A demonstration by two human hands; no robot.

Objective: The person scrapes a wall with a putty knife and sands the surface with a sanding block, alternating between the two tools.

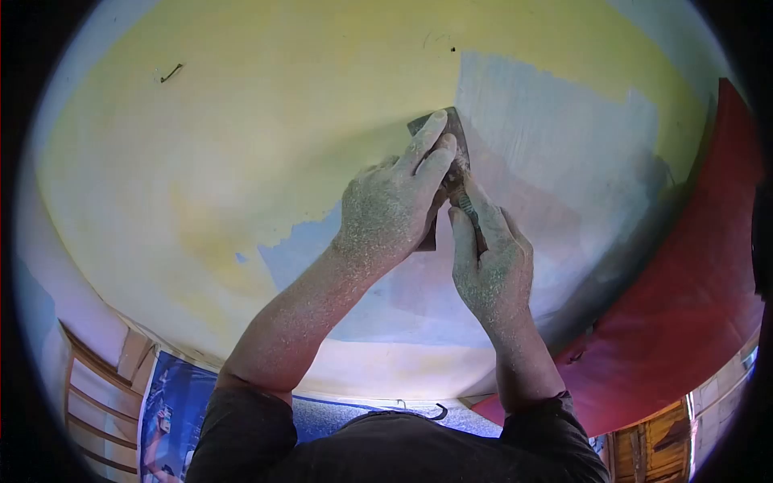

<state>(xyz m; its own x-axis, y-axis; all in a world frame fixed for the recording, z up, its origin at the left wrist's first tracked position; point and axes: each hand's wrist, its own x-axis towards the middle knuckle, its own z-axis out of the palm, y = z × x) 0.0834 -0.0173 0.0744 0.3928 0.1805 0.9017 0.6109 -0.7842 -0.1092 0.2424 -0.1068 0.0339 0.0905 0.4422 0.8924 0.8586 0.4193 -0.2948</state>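
A wide, dark-bladed scraper (456, 125) lies against the painted surface, its blade running roughly up and down in the head view. My right hand (495, 262) is closed around its ribbed handle. Over the blade lies my left hand (385, 201), its index and middle fingers pressed along the metal; its thumb is hidden. Pale dust coats both hands and forearms. Around the tool, yellow paint (266, 121) covers the left and top of the surface, while a pale grey-blue patch (555, 137) with ragged edges spreads to the right and below.
A bent hook or nail (171, 73) sticks out at the upper left, and a small dark spot (452, 49) sits above the patch. A large red panel (684, 322) curves along the right. Wooden slats (101, 406) and a blue poster (169, 410) appear at the lower left.
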